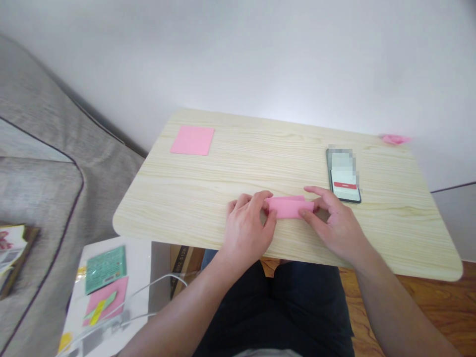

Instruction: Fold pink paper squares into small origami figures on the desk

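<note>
A pink sheet of paper [288, 207], folded over into a narrow strip, lies near the front edge of the wooden table [208, 208]. Its two layers do not quite line up along the top. My left hand [251, 220] pinches the strip's left end between thumb and fingers. At the right end, my right hand [330, 220] grips it with the thumb in front, while the index finger stretches out above. A flat pink square of paper [192, 140] rests at the table's back left. Behind my right hand lies a phone [345, 176] with its screen lit.
A crumpled or folded pink paper piece [396, 139] sits at the back right corner. Left and lower, a white surface [139, 258] holds a green packet [106, 268], coloured papers and white cables. A grey sofa [96, 168] stands at the left; a white wall is behind.
</note>
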A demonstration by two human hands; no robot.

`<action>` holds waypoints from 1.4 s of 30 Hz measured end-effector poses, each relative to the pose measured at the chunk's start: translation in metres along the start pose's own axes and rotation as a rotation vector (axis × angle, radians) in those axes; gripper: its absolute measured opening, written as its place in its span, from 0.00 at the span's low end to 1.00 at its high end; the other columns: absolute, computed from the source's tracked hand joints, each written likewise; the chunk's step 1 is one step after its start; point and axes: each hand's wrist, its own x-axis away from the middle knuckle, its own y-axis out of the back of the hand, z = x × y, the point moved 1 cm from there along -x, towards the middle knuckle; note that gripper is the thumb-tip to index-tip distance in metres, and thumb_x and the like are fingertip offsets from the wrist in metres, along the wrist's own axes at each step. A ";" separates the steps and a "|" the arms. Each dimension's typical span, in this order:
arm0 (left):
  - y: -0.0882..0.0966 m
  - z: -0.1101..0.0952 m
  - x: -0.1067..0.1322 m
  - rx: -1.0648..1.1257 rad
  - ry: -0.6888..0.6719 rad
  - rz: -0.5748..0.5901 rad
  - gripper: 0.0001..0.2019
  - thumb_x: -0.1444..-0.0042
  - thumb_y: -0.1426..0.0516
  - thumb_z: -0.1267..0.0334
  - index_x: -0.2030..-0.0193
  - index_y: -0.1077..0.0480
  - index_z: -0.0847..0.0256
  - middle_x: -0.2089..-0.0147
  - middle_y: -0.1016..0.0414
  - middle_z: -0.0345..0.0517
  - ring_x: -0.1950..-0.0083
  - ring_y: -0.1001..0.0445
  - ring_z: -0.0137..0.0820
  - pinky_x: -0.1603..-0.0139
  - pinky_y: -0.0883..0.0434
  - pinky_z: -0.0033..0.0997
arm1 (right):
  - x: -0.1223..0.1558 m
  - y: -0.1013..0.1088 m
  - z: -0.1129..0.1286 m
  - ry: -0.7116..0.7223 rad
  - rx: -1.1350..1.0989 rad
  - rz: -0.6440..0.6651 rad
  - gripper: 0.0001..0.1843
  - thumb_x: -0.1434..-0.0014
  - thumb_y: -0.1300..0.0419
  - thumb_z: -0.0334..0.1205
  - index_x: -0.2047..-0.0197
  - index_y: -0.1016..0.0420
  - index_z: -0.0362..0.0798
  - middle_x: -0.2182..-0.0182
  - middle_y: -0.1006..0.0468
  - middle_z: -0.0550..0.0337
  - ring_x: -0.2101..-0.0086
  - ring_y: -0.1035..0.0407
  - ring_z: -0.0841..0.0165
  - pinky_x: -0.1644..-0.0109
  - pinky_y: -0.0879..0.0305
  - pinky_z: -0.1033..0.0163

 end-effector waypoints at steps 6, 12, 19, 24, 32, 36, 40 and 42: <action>-0.001 -0.001 0.000 0.005 0.020 -0.020 0.16 0.35 0.41 0.63 0.41 0.31 0.51 0.57 0.17 0.39 0.46 0.25 0.39 0.40 0.36 0.45 | 0.005 0.001 -0.005 0.006 -0.059 -0.019 0.25 0.33 0.38 0.47 0.35 0.33 0.55 0.59 0.17 0.58 0.57 0.22 0.59 0.44 0.33 0.50; -0.001 -0.003 0.001 -0.007 0.022 -0.022 0.16 0.35 0.41 0.64 0.42 0.31 0.53 0.57 0.18 0.41 0.46 0.26 0.40 0.41 0.36 0.46 | 0.000 -0.001 -0.003 0.003 -0.036 -0.042 0.24 0.33 0.39 0.45 0.35 0.32 0.54 0.62 0.17 0.59 0.59 0.23 0.60 0.49 0.32 0.51; -0.002 -0.003 0.000 -0.014 0.040 -0.020 0.15 0.35 0.41 0.65 0.42 0.31 0.52 0.57 0.18 0.40 0.47 0.26 0.39 0.42 0.36 0.46 | -0.005 -0.006 -0.004 0.014 0.064 -0.056 0.23 0.33 0.40 0.43 0.36 0.31 0.55 0.62 0.18 0.60 0.61 0.23 0.61 0.51 0.31 0.52; -0.002 -0.002 -0.001 -0.019 0.050 -0.006 0.15 0.35 0.41 0.64 0.42 0.31 0.52 0.57 0.18 0.40 0.47 0.26 0.40 0.42 0.36 0.46 | -0.008 -0.005 0.000 0.042 0.117 -0.051 0.22 0.32 0.41 0.44 0.35 0.31 0.55 0.60 0.18 0.59 0.63 0.24 0.62 0.54 0.31 0.53; -0.003 0.000 -0.004 -0.037 0.068 0.027 0.17 0.35 0.42 0.63 0.40 0.31 0.52 0.57 0.18 0.41 0.47 0.26 0.40 0.43 0.36 0.47 | -0.017 0.001 0.004 0.103 0.184 0.002 0.21 0.30 0.43 0.44 0.35 0.31 0.55 0.59 0.18 0.56 0.59 0.23 0.58 0.51 0.30 0.50; -0.002 0.001 -0.005 -0.032 0.064 0.045 0.18 0.35 0.42 0.64 0.39 0.32 0.51 0.57 0.18 0.41 0.47 0.26 0.40 0.43 0.36 0.47 | -0.018 0.002 0.006 0.100 0.083 -0.009 0.20 0.30 0.43 0.45 0.36 0.31 0.58 0.56 0.18 0.57 0.57 0.23 0.60 0.51 0.29 0.53; -0.002 0.001 -0.005 -0.039 0.063 0.047 0.18 0.35 0.42 0.64 0.39 0.32 0.51 0.57 0.18 0.42 0.47 0.26 0.41 0.44 0.36 0.46 | -0.019 -0.001 0.006 0.084 0.056 -0.016 0.21 0.31 0.41 0.43 0.36 0.31 0.58 0.59 0.18 0.59 0.60 0.23 0.62 0.53 0.29 0.55; -0.002 0.001 -0.006 -0.041 0.062 0.044 0.17 0.35 0.42 0.63 0.40 0.32 0.51 0.58 0.18 0.41 0.48 0.26 0.41 0.44 0.36 0.46 | -0.017 -0.005 0.006 0.082 0.097 -0.051 0.20 0.32 0.40 0.42 0.38 0.29 0.57 0.60 0.18 0.60 0.61 0.23 0.62 0.53 0.29 0.54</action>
